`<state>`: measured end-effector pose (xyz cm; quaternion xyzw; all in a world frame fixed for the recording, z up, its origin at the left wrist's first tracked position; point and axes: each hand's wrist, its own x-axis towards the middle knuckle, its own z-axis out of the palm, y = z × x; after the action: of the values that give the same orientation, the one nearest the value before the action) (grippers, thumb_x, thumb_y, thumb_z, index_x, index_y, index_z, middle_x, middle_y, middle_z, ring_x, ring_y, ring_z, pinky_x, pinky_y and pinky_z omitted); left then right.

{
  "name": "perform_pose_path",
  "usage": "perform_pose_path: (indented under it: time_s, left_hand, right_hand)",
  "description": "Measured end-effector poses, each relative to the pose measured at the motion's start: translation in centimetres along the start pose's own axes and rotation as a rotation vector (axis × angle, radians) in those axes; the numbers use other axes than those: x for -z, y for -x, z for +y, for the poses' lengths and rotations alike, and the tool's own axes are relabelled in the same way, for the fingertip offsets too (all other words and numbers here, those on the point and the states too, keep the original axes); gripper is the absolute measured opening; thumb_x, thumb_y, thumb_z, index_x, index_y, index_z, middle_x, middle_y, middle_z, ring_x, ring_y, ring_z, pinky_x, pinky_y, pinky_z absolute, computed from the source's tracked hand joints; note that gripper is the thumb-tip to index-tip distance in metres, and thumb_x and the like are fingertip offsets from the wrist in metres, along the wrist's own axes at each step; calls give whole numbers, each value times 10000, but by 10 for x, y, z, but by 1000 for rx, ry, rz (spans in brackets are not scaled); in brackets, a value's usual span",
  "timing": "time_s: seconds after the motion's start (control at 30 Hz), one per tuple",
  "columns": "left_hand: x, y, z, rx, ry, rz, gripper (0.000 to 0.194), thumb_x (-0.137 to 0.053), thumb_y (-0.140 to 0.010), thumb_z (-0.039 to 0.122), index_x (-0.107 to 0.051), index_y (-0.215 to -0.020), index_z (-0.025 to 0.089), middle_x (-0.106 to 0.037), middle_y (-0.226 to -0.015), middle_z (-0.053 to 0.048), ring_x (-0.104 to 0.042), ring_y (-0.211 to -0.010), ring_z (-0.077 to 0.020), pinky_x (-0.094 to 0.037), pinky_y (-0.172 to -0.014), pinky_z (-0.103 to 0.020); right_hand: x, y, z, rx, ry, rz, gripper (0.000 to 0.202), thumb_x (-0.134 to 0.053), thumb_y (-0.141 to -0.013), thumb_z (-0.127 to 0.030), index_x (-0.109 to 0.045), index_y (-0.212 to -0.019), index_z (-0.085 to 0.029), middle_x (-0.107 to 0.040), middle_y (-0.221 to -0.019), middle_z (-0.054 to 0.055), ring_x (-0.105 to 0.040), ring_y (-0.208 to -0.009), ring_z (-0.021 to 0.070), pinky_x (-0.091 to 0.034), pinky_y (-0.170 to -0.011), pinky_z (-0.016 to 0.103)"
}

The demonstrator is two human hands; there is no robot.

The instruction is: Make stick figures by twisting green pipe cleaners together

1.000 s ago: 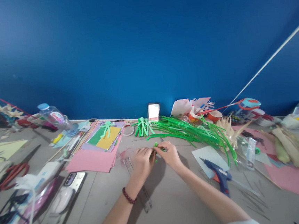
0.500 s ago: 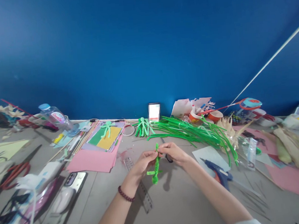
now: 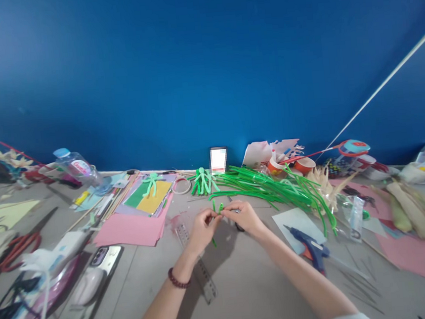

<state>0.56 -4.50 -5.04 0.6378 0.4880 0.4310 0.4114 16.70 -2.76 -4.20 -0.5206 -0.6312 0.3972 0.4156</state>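
Note:
My left hand (image 3: 204,228) and my right hand (image 3: 246,216) meet over the middle of the table, fingertips closed together on a green pipe cleaner figure (image 3: 221,207). Most of the figure is hidden behind my fingers; green ends stick out above them and below my left hand. Just under my right hand lies a pair of scissors (image 3: 239,226), mostly covered. A clear ruler (image 3: 204,278) rests beneath my left forearm. Behind my hands, finished-looking pale green pipe cleaner figures (image 3: 203,179) stand by the wall, near a bundle of green pipe cleaners (image 3: 267,184).
At right are a blue glue gun (image 3: 311,246) on white paper, corn husks (image 3: 412,211) and paper cups (image 3: 304,165). Leftward lie pink paper (image 3: 129,229), a phone (image 3: 104,258) with a mouse (image 3: 88,287), a power strip (image 3: 66,247) and a plastic bottle (image 3: 79,167).
The green figure has been turned: its length hung below my fingers before, and now my fingers cover most of it. My left hand has shifted slightly and curled more.

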Motion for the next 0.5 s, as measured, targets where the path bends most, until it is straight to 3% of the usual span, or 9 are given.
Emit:
perform_pose_path:
  time_s: [0.1, 0.23, 0.37, 0.5]
  left_hand:
    - [-3, 6, -3, -263, -442, 155, 218, -466, -860, 271, -552, -682, 181, -496, -694, -18, -468, -674, -156, -321, -615, -271]
    - [-8, 11, -11, -421, -773, 244, 236, -436, -867, 169, -563, -669, 184, -544, -697, -54, -508, -700, -192, -330, -639, -303]
    - [-8, 13, -10, -434, -776, 246, 230, -467, -867, 198, -610, -687, 192, -558, -670, -58, -527, -681, -191, -346, -642, -305]
    - [-6, 15, -1, -370, -459, 291, 163, -539, -837, 287, -638, -922, 190, -585, -773, -68, -530, -725, -177, -385, -683, -292]
  right_hand:
    - [-7, 2, 1, 17, 41, 48, 141, -646, -678, -334, -711, -611, -228, -701, -706, 39, -597, -810, 227, -420, -787, 343]
    - [-17, 7, -1, -55, -12, 57, 188, -601, -701, -325, -703, -598, -206, -663, -634, 36, -563, -644, 192, -417, -644, 307]
    - [-20, 9, -5, -80, -73, 113, 191, -599, -682, -333, -695, -602, -189, -632, -629, 29, -508, -584, 161, -385, -569, 280]
    - [-14, 4, -7, -126, -239, 106, 217, -627, -657, -379, -657, -595, -173, -591, -622, 22, -484, -598, 149, -362, -557, 263]
